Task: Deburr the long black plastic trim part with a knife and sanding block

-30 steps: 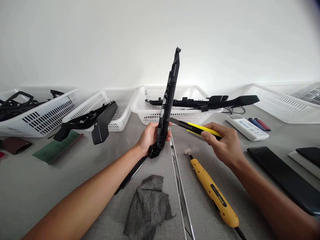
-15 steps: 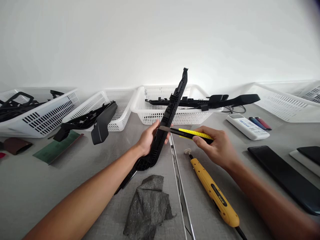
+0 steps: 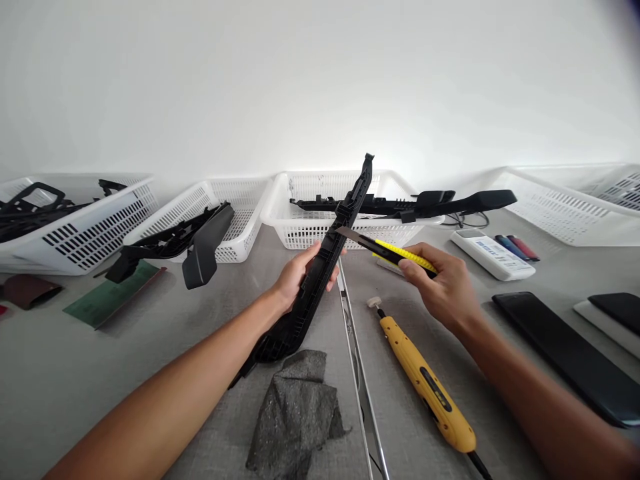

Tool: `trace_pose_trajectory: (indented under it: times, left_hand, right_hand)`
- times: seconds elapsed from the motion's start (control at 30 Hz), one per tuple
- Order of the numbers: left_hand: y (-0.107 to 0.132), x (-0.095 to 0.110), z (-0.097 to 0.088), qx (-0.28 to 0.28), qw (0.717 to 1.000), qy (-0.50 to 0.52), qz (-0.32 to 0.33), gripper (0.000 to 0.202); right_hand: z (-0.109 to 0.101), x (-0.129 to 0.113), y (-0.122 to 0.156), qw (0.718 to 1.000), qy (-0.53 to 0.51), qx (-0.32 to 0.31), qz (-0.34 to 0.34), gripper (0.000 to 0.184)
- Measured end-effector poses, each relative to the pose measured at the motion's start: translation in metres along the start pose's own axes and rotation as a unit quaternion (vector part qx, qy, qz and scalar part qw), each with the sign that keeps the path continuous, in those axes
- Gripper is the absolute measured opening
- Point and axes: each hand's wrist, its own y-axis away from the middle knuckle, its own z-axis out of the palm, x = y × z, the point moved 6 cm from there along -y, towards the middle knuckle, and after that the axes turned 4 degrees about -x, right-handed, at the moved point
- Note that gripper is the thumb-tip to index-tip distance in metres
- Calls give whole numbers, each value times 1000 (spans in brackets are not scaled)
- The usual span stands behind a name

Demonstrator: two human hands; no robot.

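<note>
Tilted across the middle of the view is a long black plastic trim piece (image 3: 320,270) with ribs and clips along it. My left hand (image 3: 295,277) is wrapped round its middle, thumb on the near side and fingertips showing on the far side. In my right hand (image 3: 440,277) is a yellow and black utility knife (image 3: 400,255), gripped by its handle with the blade out. The blade tip meets the ribbed face of the trim piece, or lies just over it, above my left hand; contact is hard to tell.
Below lie a grey cloth (image 3: 297,413) and a yellow rotary tool (image 3: 427,383). White baskets (image 3: 310,233) with black parts line the wall; one part juts over the rim. Green sandpaper (image 3: 113,293) sits left; a white device (image 3: 493,253) and a black phone-like slab (image 3: 565,353) lie right.
The knife blade has shifted up along the trim piece, away from my left hand, and the knife slants more. The trim piece's upper end has dropped slightly.
</note>
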Motion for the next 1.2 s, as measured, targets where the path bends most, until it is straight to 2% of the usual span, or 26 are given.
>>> trace_pose_trajectory:
  times: [0.17, 0.33, 0.4, 0.57, 0.63, 0.77, 0.93, 1.1, 1.2]
  left_hand:
    - [0, 1, 0, 11, 1000, 13, 1, 46]
    - [1, 2, 0, 12, 1000, 15, 3, 44]
    - [1, 3, 0, 5, 1000, 14, 5, 46]
    - [-2, 4, 1, -8, 1000, 2, 1, 54]
    - [-3, 4, 1, -10, 1000, 3, 7, 53]
    - [-4, 3, 1, -20, 1000, 6, 4, 48]
    - [-3, 0, -2, -12, 1000, 17, -4, 44]
    - [-2, 0, -3, -14, 1000, 24, -5, 45]
    - [-3, -1, -4, -10, 1000, 21, -8, 44]
  right_hand:
    - [11, -4, 0, 997, -6, -66, -42, 27]
    - [6, 6, -1, 1000, -7, -13, -2, 28]
    - [7, 7, -1, 1000, -13, -16, -3, 29]
    - [18, 0, -1, 994, -29, -101, -34, 30]
    - [16, 1, -2, 996, -19, -87, -27, 31]
    - [4, 6, -2, 1000, -6, -16, -4, 31]
    - [9, 4, -2, 998, 0, -50, -23, 26]
    - [-1, 7, -1, 999, 26, 34, 0, 23]
    - [3, 5, -1, 1000, 17, 19, -9, 23]
